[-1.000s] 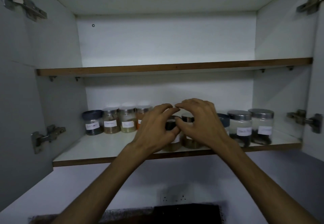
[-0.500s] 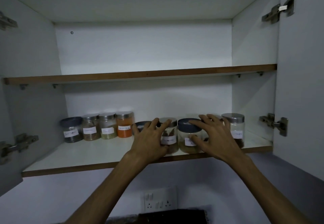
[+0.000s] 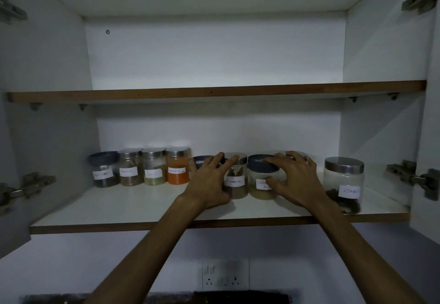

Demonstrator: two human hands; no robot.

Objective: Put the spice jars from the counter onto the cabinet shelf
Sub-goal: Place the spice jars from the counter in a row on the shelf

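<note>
A row of labelled spice jars stands on the lower cabinet shelf (image 3: 133,210). My left hand (image 3: 209,184) wraps the left side of the silver-lidded cinnamon jar (image 3: 235,181), fingers over its lid. Beside it, my right hand (image 3: 297,179) holds the dark-lidded coriander jar (image 3: 260,184), fingers on the lid and thumb on the label. Both jars rest on the shelf, touching each other. To the left stand a dark-lidded pepper jar (image 3: 104,172), two silver-lidded jars (image 3: 142,170) and an orange powder jar (image 3: 178,170). A cloves jar (image 3: 344,182) is at the right. Another dark-lidded jar (image 3: 200,160) is partly hidden behind my left hand.
The upper shelf (image 3: 214,92) holds nothing visible. Both cabinet doors hang open, with metal hinges at the left (image 3: 28,187) and right (image 3: 414,177). A wall socket (image 3: 225,275) sits below the cabinet.
My hands have spread apart, each on its own jar, and the two jars now stand deeper on the shelf, in line with the row. The view has shifted sideways.
</note>
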